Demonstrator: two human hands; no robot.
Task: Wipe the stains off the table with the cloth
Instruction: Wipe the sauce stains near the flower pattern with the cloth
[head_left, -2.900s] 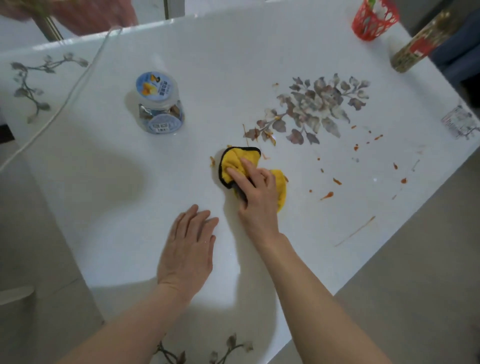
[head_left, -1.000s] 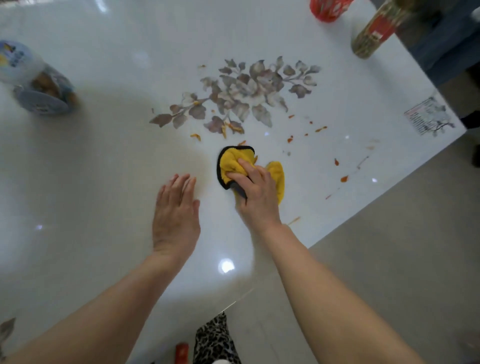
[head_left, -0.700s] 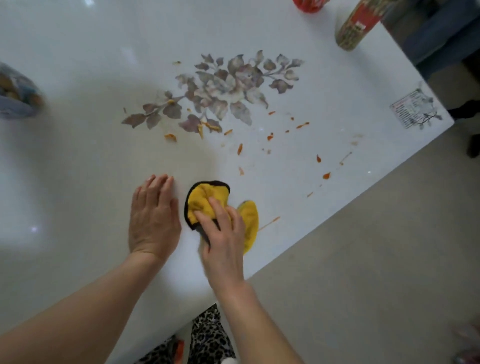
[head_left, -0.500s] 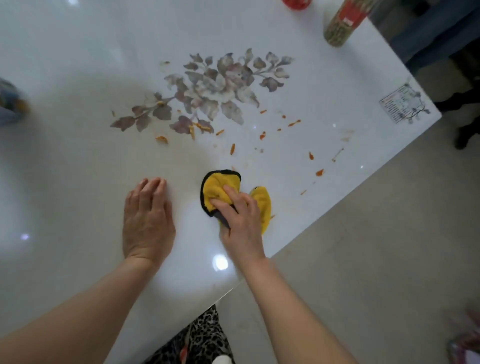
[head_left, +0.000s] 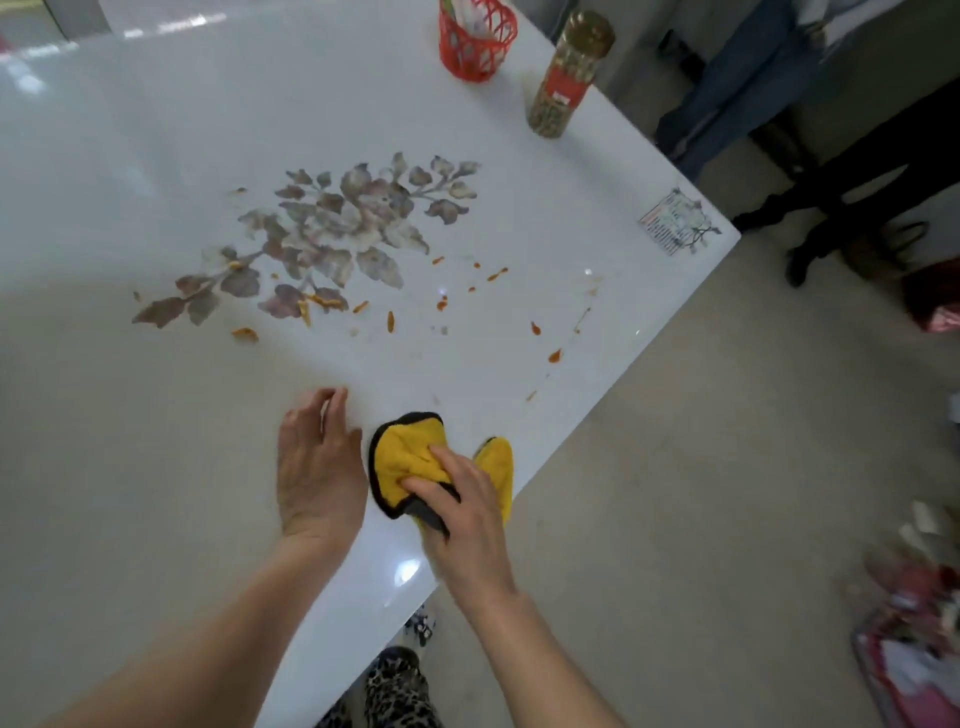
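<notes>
A yellow cloth with a black edge lies bunched on the white table, close to the near right edge. My right hand presses down on it with the fingers gripping the folds. Just left of the cloth, my left hand rests flat on the table with its fingers apart and holds nothing. Several orange stains are scattered beyond the cloth, between the printed flower pattern and the table's right edge.
A red mesh basket and a tall jar with a gold lid stand at the far right of the table. A sticker marks the right corner. People's legs stand beyond that corner. Floor lies to the right.
My right hand has dragged the cloth back toward me and the table's near edge. My left hand stays flat beside it. The view has tilted up, showing the basket and jar.
</notes>
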